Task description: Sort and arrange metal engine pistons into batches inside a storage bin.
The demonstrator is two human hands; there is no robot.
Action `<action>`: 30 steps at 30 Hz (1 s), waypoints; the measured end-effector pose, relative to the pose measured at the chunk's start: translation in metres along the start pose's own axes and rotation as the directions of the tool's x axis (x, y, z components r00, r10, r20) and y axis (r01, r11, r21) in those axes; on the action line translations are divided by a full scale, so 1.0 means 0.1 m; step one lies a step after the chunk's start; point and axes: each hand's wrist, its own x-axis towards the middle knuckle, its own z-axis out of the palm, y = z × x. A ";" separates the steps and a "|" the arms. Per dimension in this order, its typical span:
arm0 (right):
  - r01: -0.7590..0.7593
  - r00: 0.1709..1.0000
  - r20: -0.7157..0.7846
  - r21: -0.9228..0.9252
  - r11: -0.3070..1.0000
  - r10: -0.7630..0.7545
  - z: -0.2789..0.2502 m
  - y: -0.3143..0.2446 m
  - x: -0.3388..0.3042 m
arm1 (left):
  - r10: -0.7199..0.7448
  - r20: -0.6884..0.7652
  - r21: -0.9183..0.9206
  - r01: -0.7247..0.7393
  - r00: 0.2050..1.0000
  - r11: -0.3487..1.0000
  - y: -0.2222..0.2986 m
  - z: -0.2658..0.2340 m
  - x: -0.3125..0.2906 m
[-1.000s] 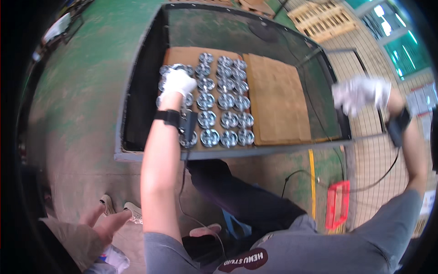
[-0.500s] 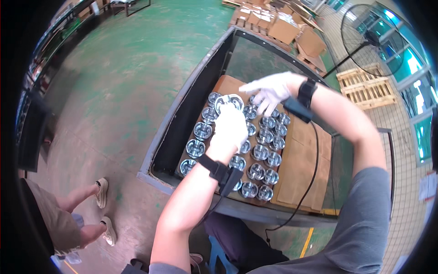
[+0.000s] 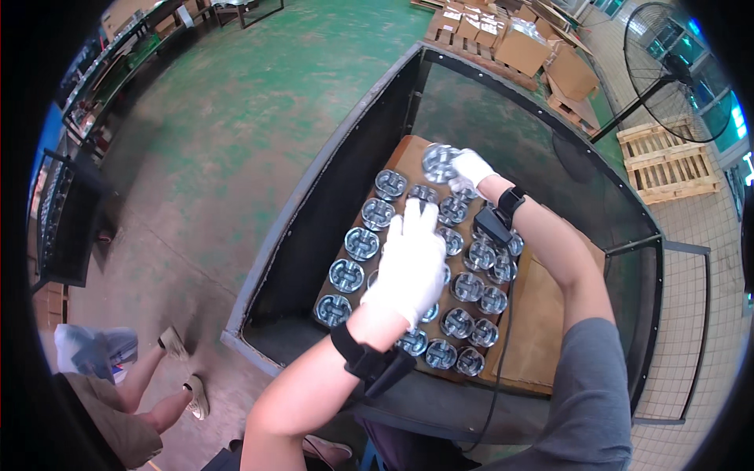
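Shiny metal engine pistons stand in rows on a brown cardboard sheet inside a dark bin. At the far end of the rows, my white-gloved right hand is closed on one piston, raised and slightly blurred. Nearer to me, my gloved left hand reaches over the middle rows, its fingers stretched forward and a little apart. Its fingertips are next to another piston; whether they touch it I cannot tell. The left hand and forearm cover several pistons.
The bin's raised rim surrounds the work. A black cable trails from the right wrist device. Bare cardboard lies right of the pistons. A person's legs show at left. Beyond the bin are cartons, a pallet and a fan.
The raised piston has passed from my left hand to my right, which has closed on it. My left hand has let go, its fingers now stretched over the rows. The view has shifted.
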 end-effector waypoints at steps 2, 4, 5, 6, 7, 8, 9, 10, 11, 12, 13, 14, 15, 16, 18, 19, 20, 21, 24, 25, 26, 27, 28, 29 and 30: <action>0.071 0.862 -0.466 -0.281 0.957 -0.201 -0.45 0.39 0.47 | 0.062 0.001 0.048 -0.062 0.998 0.997 0.11 0.15 0.02; 0.113 0.837 -0.537 -0.024 0.993 -0.108 -0.23 0.60 0.68 | 0.045 0.081 0.094 -0.052 0.996 0.994 0.11 0.16 -0.14; 0.131 0.822 -0.559 0.007 0.991 -0.105 -0.24 0.73 0.80 | 0.059 0.115 0.109 -0.071 0.992 0.991 0.15 0.17 -0.17; 0.152 0.814 -0.575 0.075 0.986 -0.082 -0.13 0.85 0.91 | 0.059 0.168 0.081 -0.073 0.984 0.994 0.16 0.14 -0.20; 0.171 0.798 -0.600 0.136 0.976 -0.057 -0.12 1.00 1.01 | 0.069 0.186 0.061 -0.081 0.980 0.995 0.21 0.12 -0.20; 0.152 0.780 -0.617 0.020 0.988 -0.107 -0.12 1.10 1.15 | 0.081 0.208 0.072 -0.098 0.975 0.993 0.23 0.13 -0.21; 0.126 0.743 -0.648 -0.112 0.986 -0.169 -0.35 1.23 1.31 | 0.118 0.218 0.061 -0.134 0.969 0.989 0.30 0.14 -0.18; 0.111 0.702 -0.650 -0.303 0.947 -0.290 -0.23 1.30 1.43 | 0.128 0.263 0.058 -0.148 0.956 0.987 0.29 0.10 -0.19; 0.089 0.665 -0.643 -0.437 0.895 -0.380 -0.11 1.36 1.53 | 0.119 0.272 0.061 -0.141 0.955 0.988 0.29 0.12 -0.19; 0.039 0.662 -0.659 -0.445 0.895 -0.357 -0.24 1.44 1.64 | 0.142 0.270 0.051 -0.162 0.952 0.986 0.33 0.12 -0.17; -0.003 0.668 -0.667 -0.448 0.894 -0.331 -0.25 1.47 1.72 | 0.152 0.273 0.051 -0.173 0.950 0.984 0.35 0.12 -0.18; -0.005 0.666 -0.670 -0.442 0.897 -0.326 -0.28 1.51 1.75 | 0.156 0.278 0.052 -0.177 0.948 0.983 0.36 0.10 -0.16; -0.037 0.661 -0.665 -0.491 0.871 -0.347 0.04 1.47 1.75 | 0.130 0.299 0.081 -0.161 0.945 0.984 0.31 0.06 -0.21; -0.079 0.639 -0.670 -0.546 0.834 -0.378 0.17 1.44 1.72 | 0.125 0.305 0.094 -0.161 0.944 0.983 0.31 0.02 -0.25; -0.085 0.646 -0.674 -0.529 0.844 -0.357 0.20 1.45 1.65 | 0.125 0.312 0.093 -0.161 0.942 0.983 0.31 0.03 -0.27; -0.106 0.642 -0.687 -0.519 0.848 -0.340 0.09 1.53 1.61 | 0.140 0.310 0.074 -0.171 0.940 0.983 0.32 0.09 -0.26; -0.175 0.638 -0.712 -0.505 0.845 -0.293 0.00 1.59 1.58 | 0.155 0.312 0.049 -0.179 0.937 0.983 0.32 0.14 -0.25; -0.176 0.632 -0.716 -0.505 0.845 -0.297 -0.04 1.56 1.52 | 0.157 0.301 0.051 -0.180 0.941 0.982 0.34 0.12 -0.27; -0.225 0.646 -0.709 -0.532 0.816 -0.284 -0.20 1.49 1.28 | 0.159 0.301 0.059 -0.185 0.940 0.981 0.39 0.13 -0.31; -0.154 0.649 -0.668 -0.584 0.797 -0.364 -0.12 1.41 1.15 | 0.136 0.325 0.080 -0.170 0.936 0.982 0.39 0.09 -0.34; -0.088 0.646 -0.625 -0.631 0.771 -0.438 -0.06 1.33 1.00 | 0.101 0.320 0.110 -0.143 0.942 0.984 0.33 0.08 -0.33; -0.050 0.646 -0.616 -0.623 0.781 -0.450 -0.03 1.24 0.83 | 0.114 0.295 0.141 -0.161 0.949 0.977 0.24 0.07 -0.32; 0.013 0.579 -0.569 -0.709 0.705 -0.583 -0.48 1.33 0.70 | 0.113 0.274 0.190 -0.169 0.955 0.967 0.28 0.03 -0.13; 0.082 0.679 -0.480 -0.702 0.707 -0.556 -0.43 1.24 0.50 | 0.019 0.225 0.113 -0.045 0.974 0.993 0.14 0.04 -0.13; 0.142 0.762 -0.446 -0.592 0.793 -0.470 -0.45 1.18 0.26 | -0.011 0.284 0.078 -0.012 0.959 0.997 -0.02 0.07 -0.09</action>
